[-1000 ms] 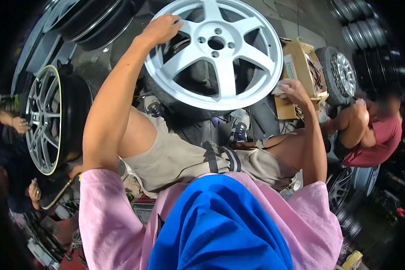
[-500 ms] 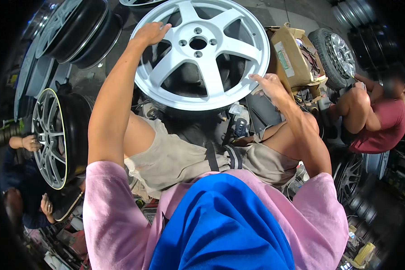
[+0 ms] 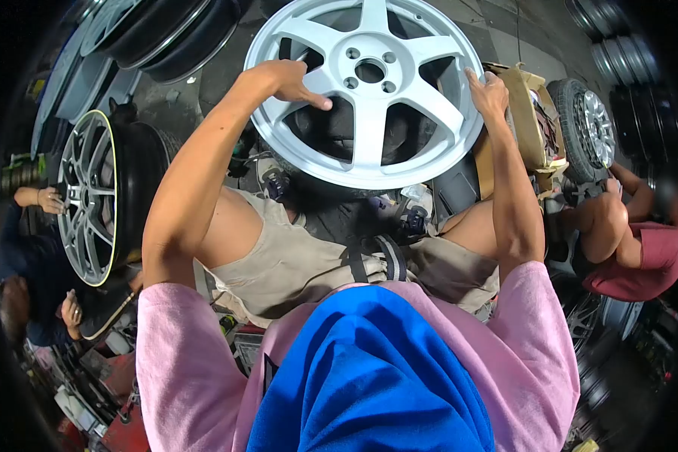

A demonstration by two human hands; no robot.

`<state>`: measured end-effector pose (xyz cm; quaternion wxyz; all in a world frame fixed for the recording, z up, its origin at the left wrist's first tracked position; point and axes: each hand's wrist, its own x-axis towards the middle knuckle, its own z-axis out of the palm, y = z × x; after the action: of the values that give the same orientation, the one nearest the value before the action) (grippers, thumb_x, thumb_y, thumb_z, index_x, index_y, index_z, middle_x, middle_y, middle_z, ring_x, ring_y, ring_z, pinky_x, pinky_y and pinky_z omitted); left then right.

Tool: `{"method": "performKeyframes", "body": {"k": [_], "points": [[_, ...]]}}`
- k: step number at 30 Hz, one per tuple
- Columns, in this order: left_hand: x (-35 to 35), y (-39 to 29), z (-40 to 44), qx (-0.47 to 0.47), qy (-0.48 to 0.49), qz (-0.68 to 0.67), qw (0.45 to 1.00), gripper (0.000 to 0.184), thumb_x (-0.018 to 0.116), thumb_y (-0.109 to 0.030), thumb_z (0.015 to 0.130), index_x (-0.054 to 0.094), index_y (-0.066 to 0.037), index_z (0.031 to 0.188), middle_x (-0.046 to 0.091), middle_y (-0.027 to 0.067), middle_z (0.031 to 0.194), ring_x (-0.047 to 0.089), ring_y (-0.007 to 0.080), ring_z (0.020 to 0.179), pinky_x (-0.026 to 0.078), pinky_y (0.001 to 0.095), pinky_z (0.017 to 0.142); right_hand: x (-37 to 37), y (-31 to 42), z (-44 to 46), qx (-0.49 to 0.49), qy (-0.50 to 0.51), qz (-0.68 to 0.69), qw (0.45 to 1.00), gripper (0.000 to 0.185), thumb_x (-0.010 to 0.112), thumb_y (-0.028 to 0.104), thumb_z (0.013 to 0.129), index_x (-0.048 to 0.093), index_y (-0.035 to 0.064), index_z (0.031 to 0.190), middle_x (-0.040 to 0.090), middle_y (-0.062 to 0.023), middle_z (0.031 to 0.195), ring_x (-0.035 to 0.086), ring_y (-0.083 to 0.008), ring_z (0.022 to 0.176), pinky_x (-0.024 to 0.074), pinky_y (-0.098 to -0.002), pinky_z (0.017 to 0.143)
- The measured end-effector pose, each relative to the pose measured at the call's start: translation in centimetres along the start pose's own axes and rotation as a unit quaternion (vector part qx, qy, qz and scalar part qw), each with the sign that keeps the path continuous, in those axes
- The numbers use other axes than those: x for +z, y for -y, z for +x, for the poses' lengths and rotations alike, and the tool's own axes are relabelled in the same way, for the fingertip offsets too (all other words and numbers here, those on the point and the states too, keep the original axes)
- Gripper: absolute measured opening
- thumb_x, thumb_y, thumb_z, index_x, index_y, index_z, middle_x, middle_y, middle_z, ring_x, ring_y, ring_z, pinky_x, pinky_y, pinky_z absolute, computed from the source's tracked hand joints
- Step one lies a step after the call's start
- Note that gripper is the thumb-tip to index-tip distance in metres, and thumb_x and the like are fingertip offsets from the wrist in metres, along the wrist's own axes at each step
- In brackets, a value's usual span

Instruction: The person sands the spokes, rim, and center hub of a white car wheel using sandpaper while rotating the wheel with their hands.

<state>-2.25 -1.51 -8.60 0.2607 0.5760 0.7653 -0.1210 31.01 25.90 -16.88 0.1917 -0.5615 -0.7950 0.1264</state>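
At nine o'clock, shows a co-worker's hand at the face of a grey wheel, upright and yellow-edged. Near eleven, shows dark-barrelled wheels bunched together. Between eleven and twelve, lays the left hand over the left side of the white wheel, thumb stretched apart from the fingers; cannot tell of any grip underneath. Just past twelve, has that six-spoked wheel, face toward the camera. Between one and two, holds the right hand against its right rim; cannot tell whether clenched or merely touching. At two, shows a cardboard box.
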Motion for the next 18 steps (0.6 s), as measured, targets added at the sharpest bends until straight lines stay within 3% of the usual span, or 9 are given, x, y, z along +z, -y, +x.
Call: {"method": "performKeyframes", "body": {"k": [5,7,9,10,11,13,15,17,18], "points": [[-0.3,-1.6,-1.6,-0.014,0.015,0.021,1.000,0.083,0.087,-0.061,0.069,0.071,0.008,0.112,0.074,0.0259,0.108,0.073,0.0387,0.104,0.057,0.0454,0.091,-0.8,1.4,0.1,-0.001,0.039,-0.009,0.999,0.061,0.071,0.058,0.087,0.072,-0.0029,0.096,0.072,-0.0303,0.101,0.066,-0.0499,0.105,0.0509,-0.0535,0.092],[-0.4,-1.9,-2.1,-0.003,0.009,0.052,0.999,0.075,0.087,-0.056,0.069,0.072,0.005,0.111,0.075,0.0233,0.107,0.073,0.0375,0.103,0.058,0.0452,0.091,-1.9,2.5,-0.4,-0.021,0.033,-0.037,0.999,0.049,0.071,0.046,0.090,0.072,-0.0026,0.098,0.072,-0.0300,0.097,0.068,-0.0483,0.102,0.0528,-0.0521,0.089],[-0.7,-2.9,-3.5,-0.003,-0.039,0.055,0.998,0.052,0.089,-0.038,0.072,0.076,0.000,0.106,0.077,0.0186,0.106,0.074,0.0350,0.102,0.059,0.0437,0.090,-2.7,3.2,-0.4,-0.213,-0.151,-0.023,0.965,0.035,0.069,0.032,0.091,0.073,-0.0013,0.100,0.072,-0.0291,0.099,0.069,-0.0468,0.098,0.0545,-0.0508,0.087],[-0.1,-3.0,-3.3,0.014,-0.066,0.045,0.997,0.051,0.089,-0.038,0.072,0.074,0.001,0.100,0.075,0.0211,0.105,0.073,0.0382,0.102,0.059,0.0455,0.090,-4.9,5.9,-1.6,-0.230,-0.136,-0.004,0.964,0.025,0.067,0.018,0.090,0.074,0.0013,0.107,0.072,-0.0274,0.104,0.072,-0.0422,0.096,0.0566,-0.0476,0.085],[0.7,-3.1,-3.1,0.028,-0.094,0.035,0.995,0.051,0.089,-0.039,0.071,0.073,0.003,0.095,0.074,0.0236,0.104,0.072,0.0414,0.102,0.058,0.0472,0.090,-6.1,8.4,-3.2,-0.241,-0.132,-0.002,0.962,0.025,0.067,0.018,0.090,0.074,0.0013,0.107,0.072,-0.0274,0.104,0.072,-0.0422,0.096,0.0566,-0.0476,0.085],[1.3,-4.1,-3.3,0.077,-0.195,0.024,0.977,0.044,0.089,-0.033,0.073,0.073,0.004,0.092,0.075,0.0226,0.098,0.072,0.0410,0.097,0.059,0.0469,0.088,-7.4,12.5,-7.5,-0.186,0.060,0.212,0.958,0.028,0.068,0.011,0.087,0.075,0.0047,0.113,0.073,-0.0218,0.106,0.074,-0.0372,0.094,0.0575,-0.0453,0.082],[1.6,-3.9,-2.6,0.079,-0.217,0.044,0.972,0.040,0.084,-0.036,0.081,0.075,0.000,0.096,0.075,0.0218,0.095,0.073,0.0408,0.092,0.059,0.0472,0.086,-7.5,15.7,-12.6,-0.265,0.165,0.211,0.926,0.032,0.068,0.006,0.085,0.075,0.0072,0.117,0.075,-0.0187,0.103,0.075,-0.0328,0.093,0.0581,-0.0424,0.081],[1.6,-2.9,-1.9,0.069,-0.333,-0.106,0.934,0.039,0.079,-0.043,0.085,0.079,-0.007,0.100,0.076,0.0190,0.096,0.073,0.0389,0.098,0.058,0.0476,0.089,-6.6,17.5,-16.8,-0.283,0.313,0.268,0.866,0.028,0.068,0.006,0.085,0.076,0.0055,0.112,0.075,-0.0180,0.101,0.074,-0.0364,0.092,0.0576,-0.0434,0.080],[0.9,-0.6,-1.2,0.124,-0.300,-0.185,0.928,0.038,0.072,-0.045,0.091,0.078,-0.010,0.106,0.075,0.0224,0.101,0.073,0.0398,0.087,0.057,0.0463,0.086,-6.0,18.3,-18.3,-0.313,0.317,0.262,0.856,0.024,0.068,0.005,0.084,0.076,0.0040,0.107,0.073,-0.0180,0.098,0.073,-0.0377,0.090,0.0574,-0.0449,0.079]]}}
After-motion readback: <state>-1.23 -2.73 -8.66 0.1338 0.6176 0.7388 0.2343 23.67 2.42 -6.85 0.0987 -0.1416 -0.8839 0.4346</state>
